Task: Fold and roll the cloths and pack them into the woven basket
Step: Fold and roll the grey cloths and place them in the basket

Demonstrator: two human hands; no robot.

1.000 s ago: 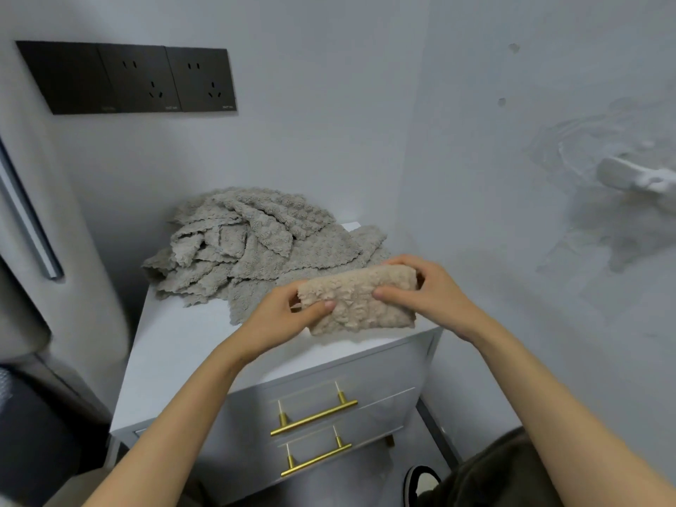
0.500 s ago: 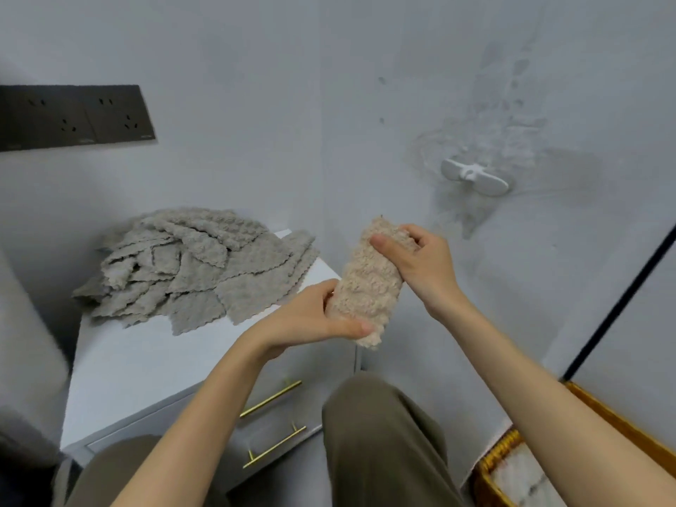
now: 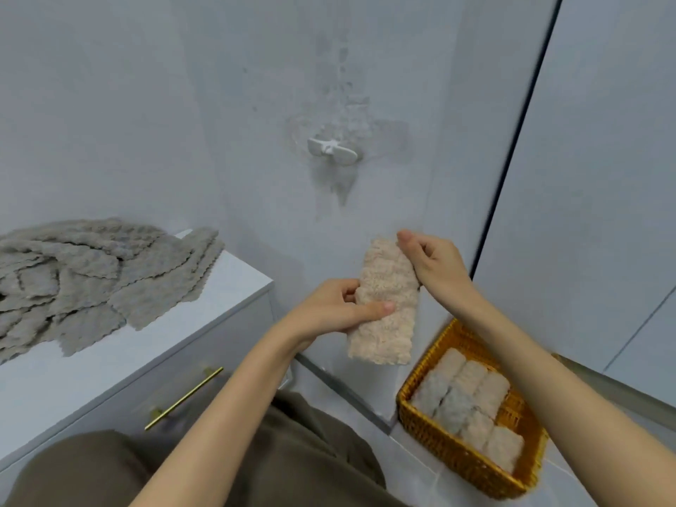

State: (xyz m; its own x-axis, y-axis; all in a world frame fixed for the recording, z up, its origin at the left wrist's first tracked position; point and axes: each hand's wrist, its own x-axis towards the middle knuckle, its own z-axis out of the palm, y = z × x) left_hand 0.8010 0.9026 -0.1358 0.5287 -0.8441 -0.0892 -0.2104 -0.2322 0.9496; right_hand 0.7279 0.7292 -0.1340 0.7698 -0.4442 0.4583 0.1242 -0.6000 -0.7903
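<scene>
Hanging near-vertical at centre frame, the folded beige fleecy cloth (image 3: 388, 316) is pinched mid-length by the left hand (image 3: 331, 311), its top gripped by the right hand (image 3: 437, 267); the amber woven basket (image 3: 472, 468) lies lower right, nearer the right.

My folded cloth (image 3: 386, 309) lifted off the cabinet (image 3: 219, 287) and swung right, turned from flat to upright between left hand (image 3: 329, 311) and right hand (image 3: 435, 265), my view panned after it, basket (image 3: 457, 466) of rolls (image 3: 461, 393) now fully in frame, loose pile (image 3: 91, 279) pushed to the left edge.
</scene>
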